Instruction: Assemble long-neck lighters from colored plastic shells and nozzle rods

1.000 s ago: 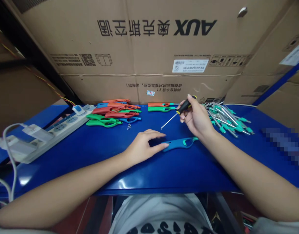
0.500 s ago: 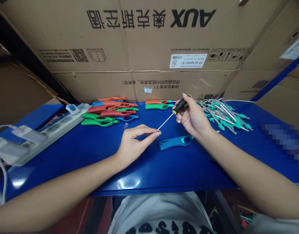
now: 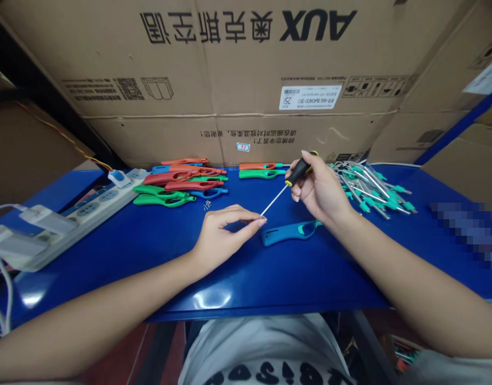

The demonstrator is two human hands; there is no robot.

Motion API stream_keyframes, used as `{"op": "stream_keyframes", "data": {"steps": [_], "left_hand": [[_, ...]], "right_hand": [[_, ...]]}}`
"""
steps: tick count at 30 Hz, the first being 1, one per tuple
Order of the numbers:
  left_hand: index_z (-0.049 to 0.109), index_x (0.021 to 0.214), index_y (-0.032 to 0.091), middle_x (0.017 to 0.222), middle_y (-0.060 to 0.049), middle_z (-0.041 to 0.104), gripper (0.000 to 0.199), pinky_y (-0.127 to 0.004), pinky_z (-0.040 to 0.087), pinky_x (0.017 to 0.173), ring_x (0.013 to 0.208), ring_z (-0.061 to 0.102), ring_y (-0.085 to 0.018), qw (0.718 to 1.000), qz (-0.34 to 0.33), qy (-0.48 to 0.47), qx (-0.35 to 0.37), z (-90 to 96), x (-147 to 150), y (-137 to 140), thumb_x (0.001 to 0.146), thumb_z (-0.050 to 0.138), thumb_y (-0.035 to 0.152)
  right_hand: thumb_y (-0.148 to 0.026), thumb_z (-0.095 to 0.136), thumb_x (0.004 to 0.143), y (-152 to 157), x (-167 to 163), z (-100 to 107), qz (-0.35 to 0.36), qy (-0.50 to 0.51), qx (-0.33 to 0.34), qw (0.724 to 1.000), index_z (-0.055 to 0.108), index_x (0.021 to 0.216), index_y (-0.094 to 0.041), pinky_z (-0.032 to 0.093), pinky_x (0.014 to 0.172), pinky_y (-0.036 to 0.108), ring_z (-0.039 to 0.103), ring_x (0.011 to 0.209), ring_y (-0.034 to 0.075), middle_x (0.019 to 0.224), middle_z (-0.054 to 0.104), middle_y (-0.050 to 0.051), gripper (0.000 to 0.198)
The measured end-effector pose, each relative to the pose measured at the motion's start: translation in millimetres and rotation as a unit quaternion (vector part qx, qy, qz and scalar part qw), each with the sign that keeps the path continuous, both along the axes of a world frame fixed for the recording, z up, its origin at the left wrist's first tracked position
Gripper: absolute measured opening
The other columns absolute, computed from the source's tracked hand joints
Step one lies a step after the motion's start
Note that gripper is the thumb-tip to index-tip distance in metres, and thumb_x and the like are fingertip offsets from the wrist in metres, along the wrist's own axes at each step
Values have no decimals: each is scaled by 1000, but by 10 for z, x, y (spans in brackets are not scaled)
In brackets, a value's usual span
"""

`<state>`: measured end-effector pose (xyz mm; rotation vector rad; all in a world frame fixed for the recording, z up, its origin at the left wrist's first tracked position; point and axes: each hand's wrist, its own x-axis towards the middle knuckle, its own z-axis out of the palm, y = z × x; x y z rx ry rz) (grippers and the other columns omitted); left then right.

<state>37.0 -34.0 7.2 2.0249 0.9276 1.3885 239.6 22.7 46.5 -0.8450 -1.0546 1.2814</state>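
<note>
Screwdriver (image 3: 299, 172) is gripped by the right hand (image 3: 325, 188), left hand (image 3: 221, 235) pinching at its tip.

I can't see the tip of the screwdriver (image 3: 298, 172): the left hand (image 3: 219, 235) covers it, and anything pinched there is too small to tell. Below the screwdriver, the teal end of the blue casing (image 3: 288, 233) disappears behind the right hand (image 3: 326, 190). Left of the screwdriver, I can't count the tiny metal bits (image 3: 207, 205). Far right of the screwdriver, a patch (image 3: 470, 230) is pixelated.
</note>
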Motion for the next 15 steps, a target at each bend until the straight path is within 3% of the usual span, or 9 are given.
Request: {"op": "stream_keyframes", "data": {"steps": [15], "left_hand": [[78, 85, 18, 85, -5, 79, 7, -25, 57, 70, 76, 73, -17, 1000, -13, 14, -3, -9, -5, 18, 87, 72, 21]], "right_hand": [[-58, 67, 84, -6, 5, 8, 4, -20, 15, 1000, 57, 76, -20, 41, 36, 22, 49, 41, 7, 68, 63, 0, 41]]}}
